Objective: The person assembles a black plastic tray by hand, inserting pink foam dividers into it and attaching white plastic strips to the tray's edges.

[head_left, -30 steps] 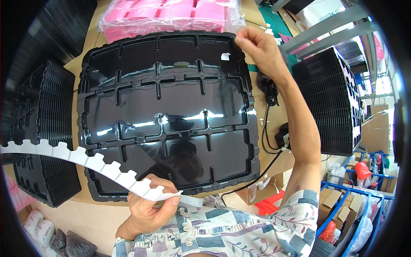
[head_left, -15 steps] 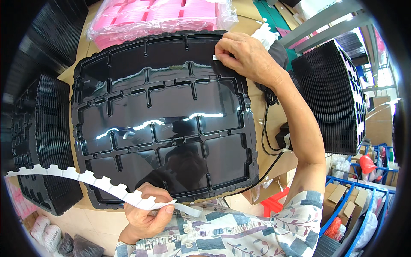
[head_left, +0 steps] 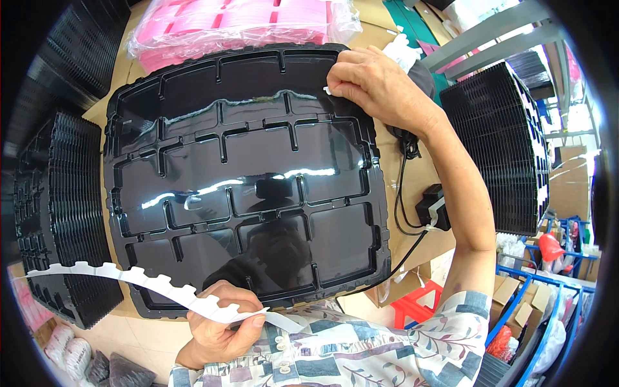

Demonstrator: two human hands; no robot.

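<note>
A large black plastic tray [head_left: 193,155] with shallow moulded compartments lies in front of me. My left hand [head_left: 219,332], near the tray's front edge, pinches a long white paper strip [head_left: 158,284] with a row of tabs along one side. The strip arches out to the left over the tray's corner, and its short end hangs to the right of my fingers. At the tray's far right compartment, my right hand [head_left: 380,87] is closed, with a small white piece [head_left: 327,91] showing at its fingertips. Whether that piece touches the tray is hard to tell.
Pink foam [head_left: 238,22] in clear plastic wrap lies behind the tray. Stacks of black trays stand at the left [head_left: 80,219] and right [head_left: 493,151]. A black power adapter [head_left: 433,208] and cable sit beside my right forearm. A red stool [head_left: 416,302] is below the table edge.
My right hand has shifted slightly right and nearer, keeping the white piece at its fingertips. The paper strip has swung a little to the right, with my left hand still pinching it.
</note>
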